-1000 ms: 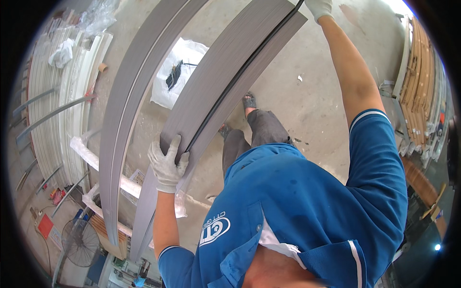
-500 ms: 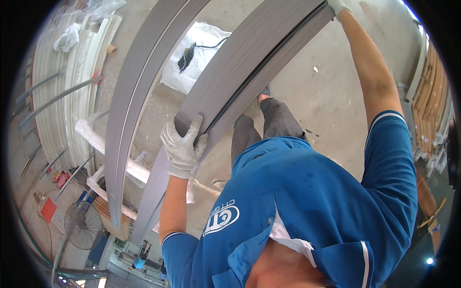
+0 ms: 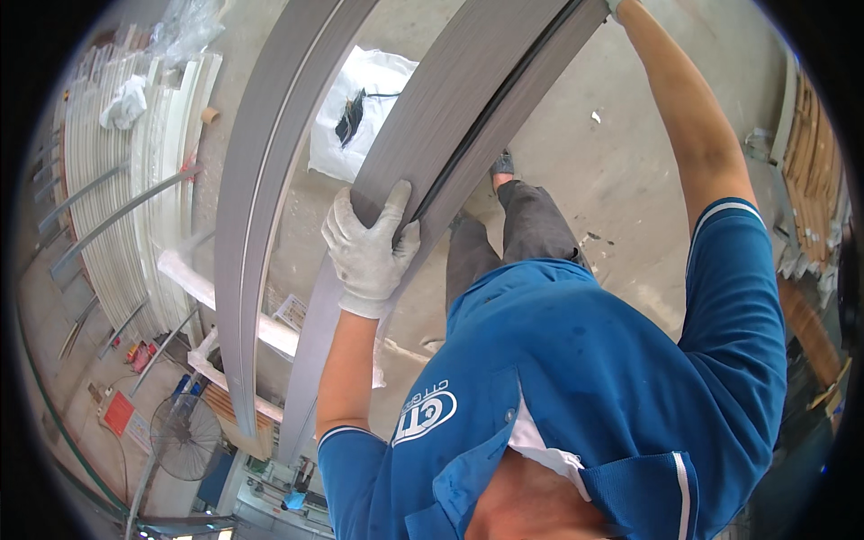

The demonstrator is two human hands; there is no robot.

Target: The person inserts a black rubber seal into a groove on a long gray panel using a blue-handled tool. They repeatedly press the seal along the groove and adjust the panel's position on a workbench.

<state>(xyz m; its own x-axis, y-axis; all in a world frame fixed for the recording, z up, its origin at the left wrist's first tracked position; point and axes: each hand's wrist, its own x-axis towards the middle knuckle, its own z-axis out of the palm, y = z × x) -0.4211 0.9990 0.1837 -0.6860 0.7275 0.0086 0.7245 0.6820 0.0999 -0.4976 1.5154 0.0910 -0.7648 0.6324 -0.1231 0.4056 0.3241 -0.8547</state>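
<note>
Two long grey wood-grained panels run from the upper edge toward the lower left. Along the nearer panel (image 3: pixel 432 117) lies a narrow black strip (image 3: pixel 504 94), set in its lengthwise groove. My left hand (image 3: pixel 367 256), in a pale work glove, rests on this panel with thumb and fingers spread, the lower end of the visible strip between thumb and forefinger. At the panel's upper right end is my gloved right hand (image 3: pixel 616 7); the picture's edge cuts off most of it, so its fingers are hidden. The other panel (image 3: pixel 256 171) lies to the left, apart from both hands.
Wrapped rails (image 3: pixel 279 336) cross beneath the panels. A white sack (image 3: pixel 378 72) with dark strips lies on the floor beyond. Stacked pale profiles (image 3: pixel 162 171) and metal bars fill the left; a fan (image 3: pixel 184 435) stands lower left. Brown stacked lengths (image 3: pixel 813 171) are at right.
The view has shifted slightly, so the panels and my left hand appear farther right. My right hand has slipped mostly past the upper edge. My left hand stays on the same panel.
</note>
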